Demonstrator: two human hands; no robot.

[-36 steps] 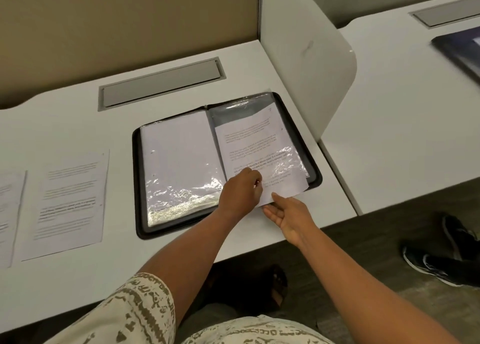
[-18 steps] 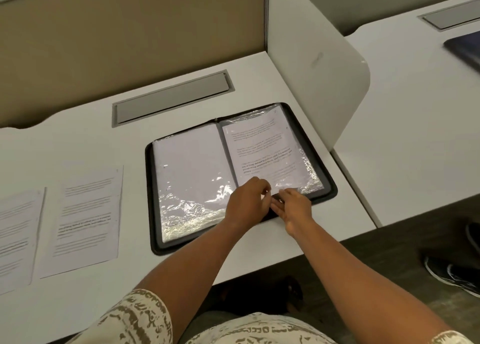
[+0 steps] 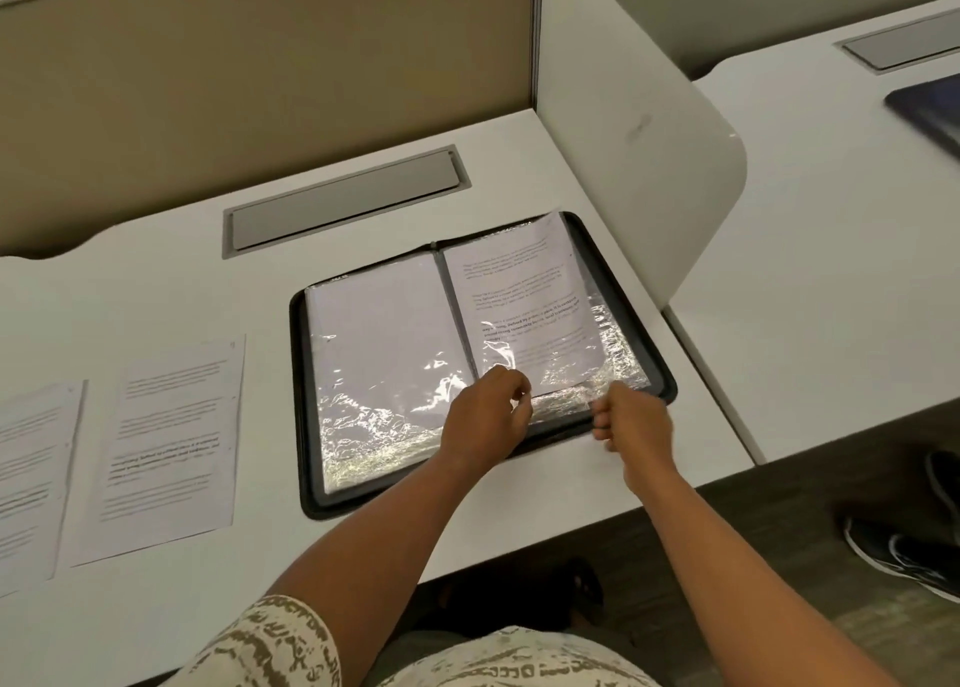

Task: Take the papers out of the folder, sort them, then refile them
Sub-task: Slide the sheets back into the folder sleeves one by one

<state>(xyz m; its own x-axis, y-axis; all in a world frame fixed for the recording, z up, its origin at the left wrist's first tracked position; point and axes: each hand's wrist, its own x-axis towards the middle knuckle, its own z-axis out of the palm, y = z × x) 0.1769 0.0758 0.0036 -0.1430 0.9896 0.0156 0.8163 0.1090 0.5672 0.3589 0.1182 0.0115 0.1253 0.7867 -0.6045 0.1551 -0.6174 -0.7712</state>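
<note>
A black zip folder lies open on the white desk, showing two clear plastic sleeves. The left sleeve shows a blank white sheet. A printed paper sits inside the right sleeve, slightly askew. My left hand is at the lower edge of the right sleeve, pinching the plastic between thumb and fingers. My right hand hovers over the folder's lower right corner, blurred, with fingers curled and nothing visible in them. Two more printed papers lie side by side on the desk to the left.
A white divider panel stands just right of the folder, and a beige partition runs along the back. A grey cable hatch is set into the desk behind the folder. A neighbouring desk is at right; shoes are on the floor.
The printed paper, which stuck out past the folder's lower edge, has slid fully into the right sleeve. My right hand let it go and drew back to the right.
</note>
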